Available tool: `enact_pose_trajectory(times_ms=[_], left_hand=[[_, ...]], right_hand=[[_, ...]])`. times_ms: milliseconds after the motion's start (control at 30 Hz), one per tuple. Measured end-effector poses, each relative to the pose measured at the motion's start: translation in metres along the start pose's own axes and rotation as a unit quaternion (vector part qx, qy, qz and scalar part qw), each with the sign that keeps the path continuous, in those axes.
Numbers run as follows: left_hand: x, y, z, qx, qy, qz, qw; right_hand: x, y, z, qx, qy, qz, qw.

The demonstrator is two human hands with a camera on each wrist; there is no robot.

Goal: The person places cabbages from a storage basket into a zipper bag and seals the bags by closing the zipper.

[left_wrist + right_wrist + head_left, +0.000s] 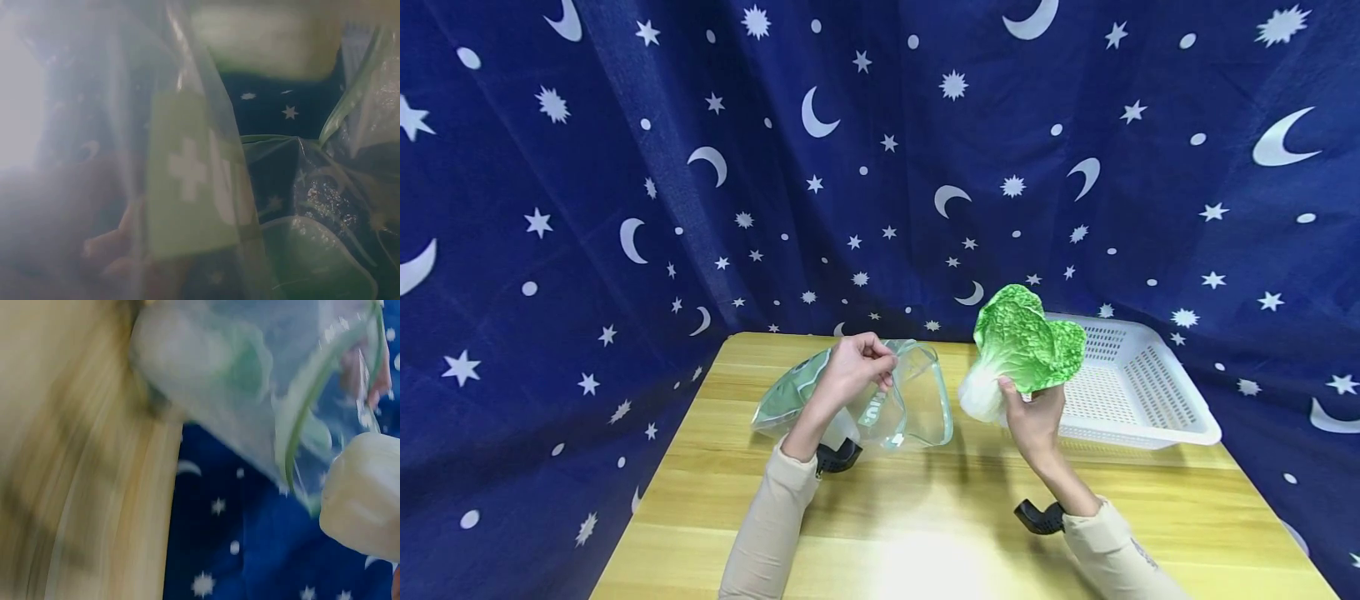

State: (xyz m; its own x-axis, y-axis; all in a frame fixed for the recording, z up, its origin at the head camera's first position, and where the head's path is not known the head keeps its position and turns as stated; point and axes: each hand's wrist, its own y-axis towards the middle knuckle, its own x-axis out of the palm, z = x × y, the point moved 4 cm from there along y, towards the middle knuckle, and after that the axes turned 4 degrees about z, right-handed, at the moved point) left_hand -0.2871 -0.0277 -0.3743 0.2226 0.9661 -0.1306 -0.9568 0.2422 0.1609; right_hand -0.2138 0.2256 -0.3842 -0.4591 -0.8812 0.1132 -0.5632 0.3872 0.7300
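Note:
A clear zip bag with green edging and green print lies tilted toward its mouth at the table's left half. My left hand pinches its upper edge between thumb and fingers. In the left wrist view, the bag's cloudy film covers much of the picture, with the fingers dim behind it. My right hand grips a Chinese cabbage with green crinkled leaves and a white base. That white base is close to the bag's mouth in the right wrist view.
A white perforated plastic basket stands at the right, behind the right hand. The wooden table reaches back to a dark blue curtain with moons and stars. Black wrist mounts sit below both hands.

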Motion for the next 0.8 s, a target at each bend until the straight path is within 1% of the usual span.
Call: enact_pose_trajectory(times_ms=[33,100,167,267,333,433,500,600,733,800], left_hand=[[-0.001,0.000,0.000,0.000,-0.003,0.002,1.0000],[-0.002,-0.001,0.001,0.003,-0.006,0.006,1.0000],[-0.003,-0.001,0.002,0.006,-0.011,0.008,0.9999],[-0.005,-0.001,0.004,0.014,-0.020,0.015,0.9996],[-0.007,-0.001,0.006,0.023,-0.031,0.022,0.9990],[-0.011,-0.003,0.009,0.044,-0.049,0.043,0.9969],[-0.014,-0.004,0.012,0.060,-0.061,0.058,0.9947],[-0.018,-0.005,0.016,0.076,-0.070,0.075,0.9918],[-0.019,-0.007,0.018,0.083,-0.079,0.081,0.9901],[-0.019,-0.007,0.018,0.082,-0.082,0.078,0.9901]], right_hand=[[0.007,-0.002,-0.003,0.003,0.012,-0.015,0.9998],[0.020,-0.006,-0.009,0.008,0.014,-0.043,0.9989],[0.031,-0.010,-0.014,0.007,-0.012,-0.069,0.9975],[0.044,-0.017,-0.019,0.010,-0.064,-0.105,0.9924],[0.051,-0.024,-0.012,0.024,-0.094,-0.130,0.9868],[0.059,-0.036,0.002,0.049,-0.110,-0.185,0.9753],[0.065,-0.043,0.013,0.062,-0.113,-0.234,0.9635],[0.072,-0.049,0.019,0.083,-0.105,-0.306,0.9427],[0.075,-0.051,0.024,0.094,-0.151,-0.369,0.9123],[0.075,-0.050,0.025,0.086,-0.187,-0.401,0.8924]])
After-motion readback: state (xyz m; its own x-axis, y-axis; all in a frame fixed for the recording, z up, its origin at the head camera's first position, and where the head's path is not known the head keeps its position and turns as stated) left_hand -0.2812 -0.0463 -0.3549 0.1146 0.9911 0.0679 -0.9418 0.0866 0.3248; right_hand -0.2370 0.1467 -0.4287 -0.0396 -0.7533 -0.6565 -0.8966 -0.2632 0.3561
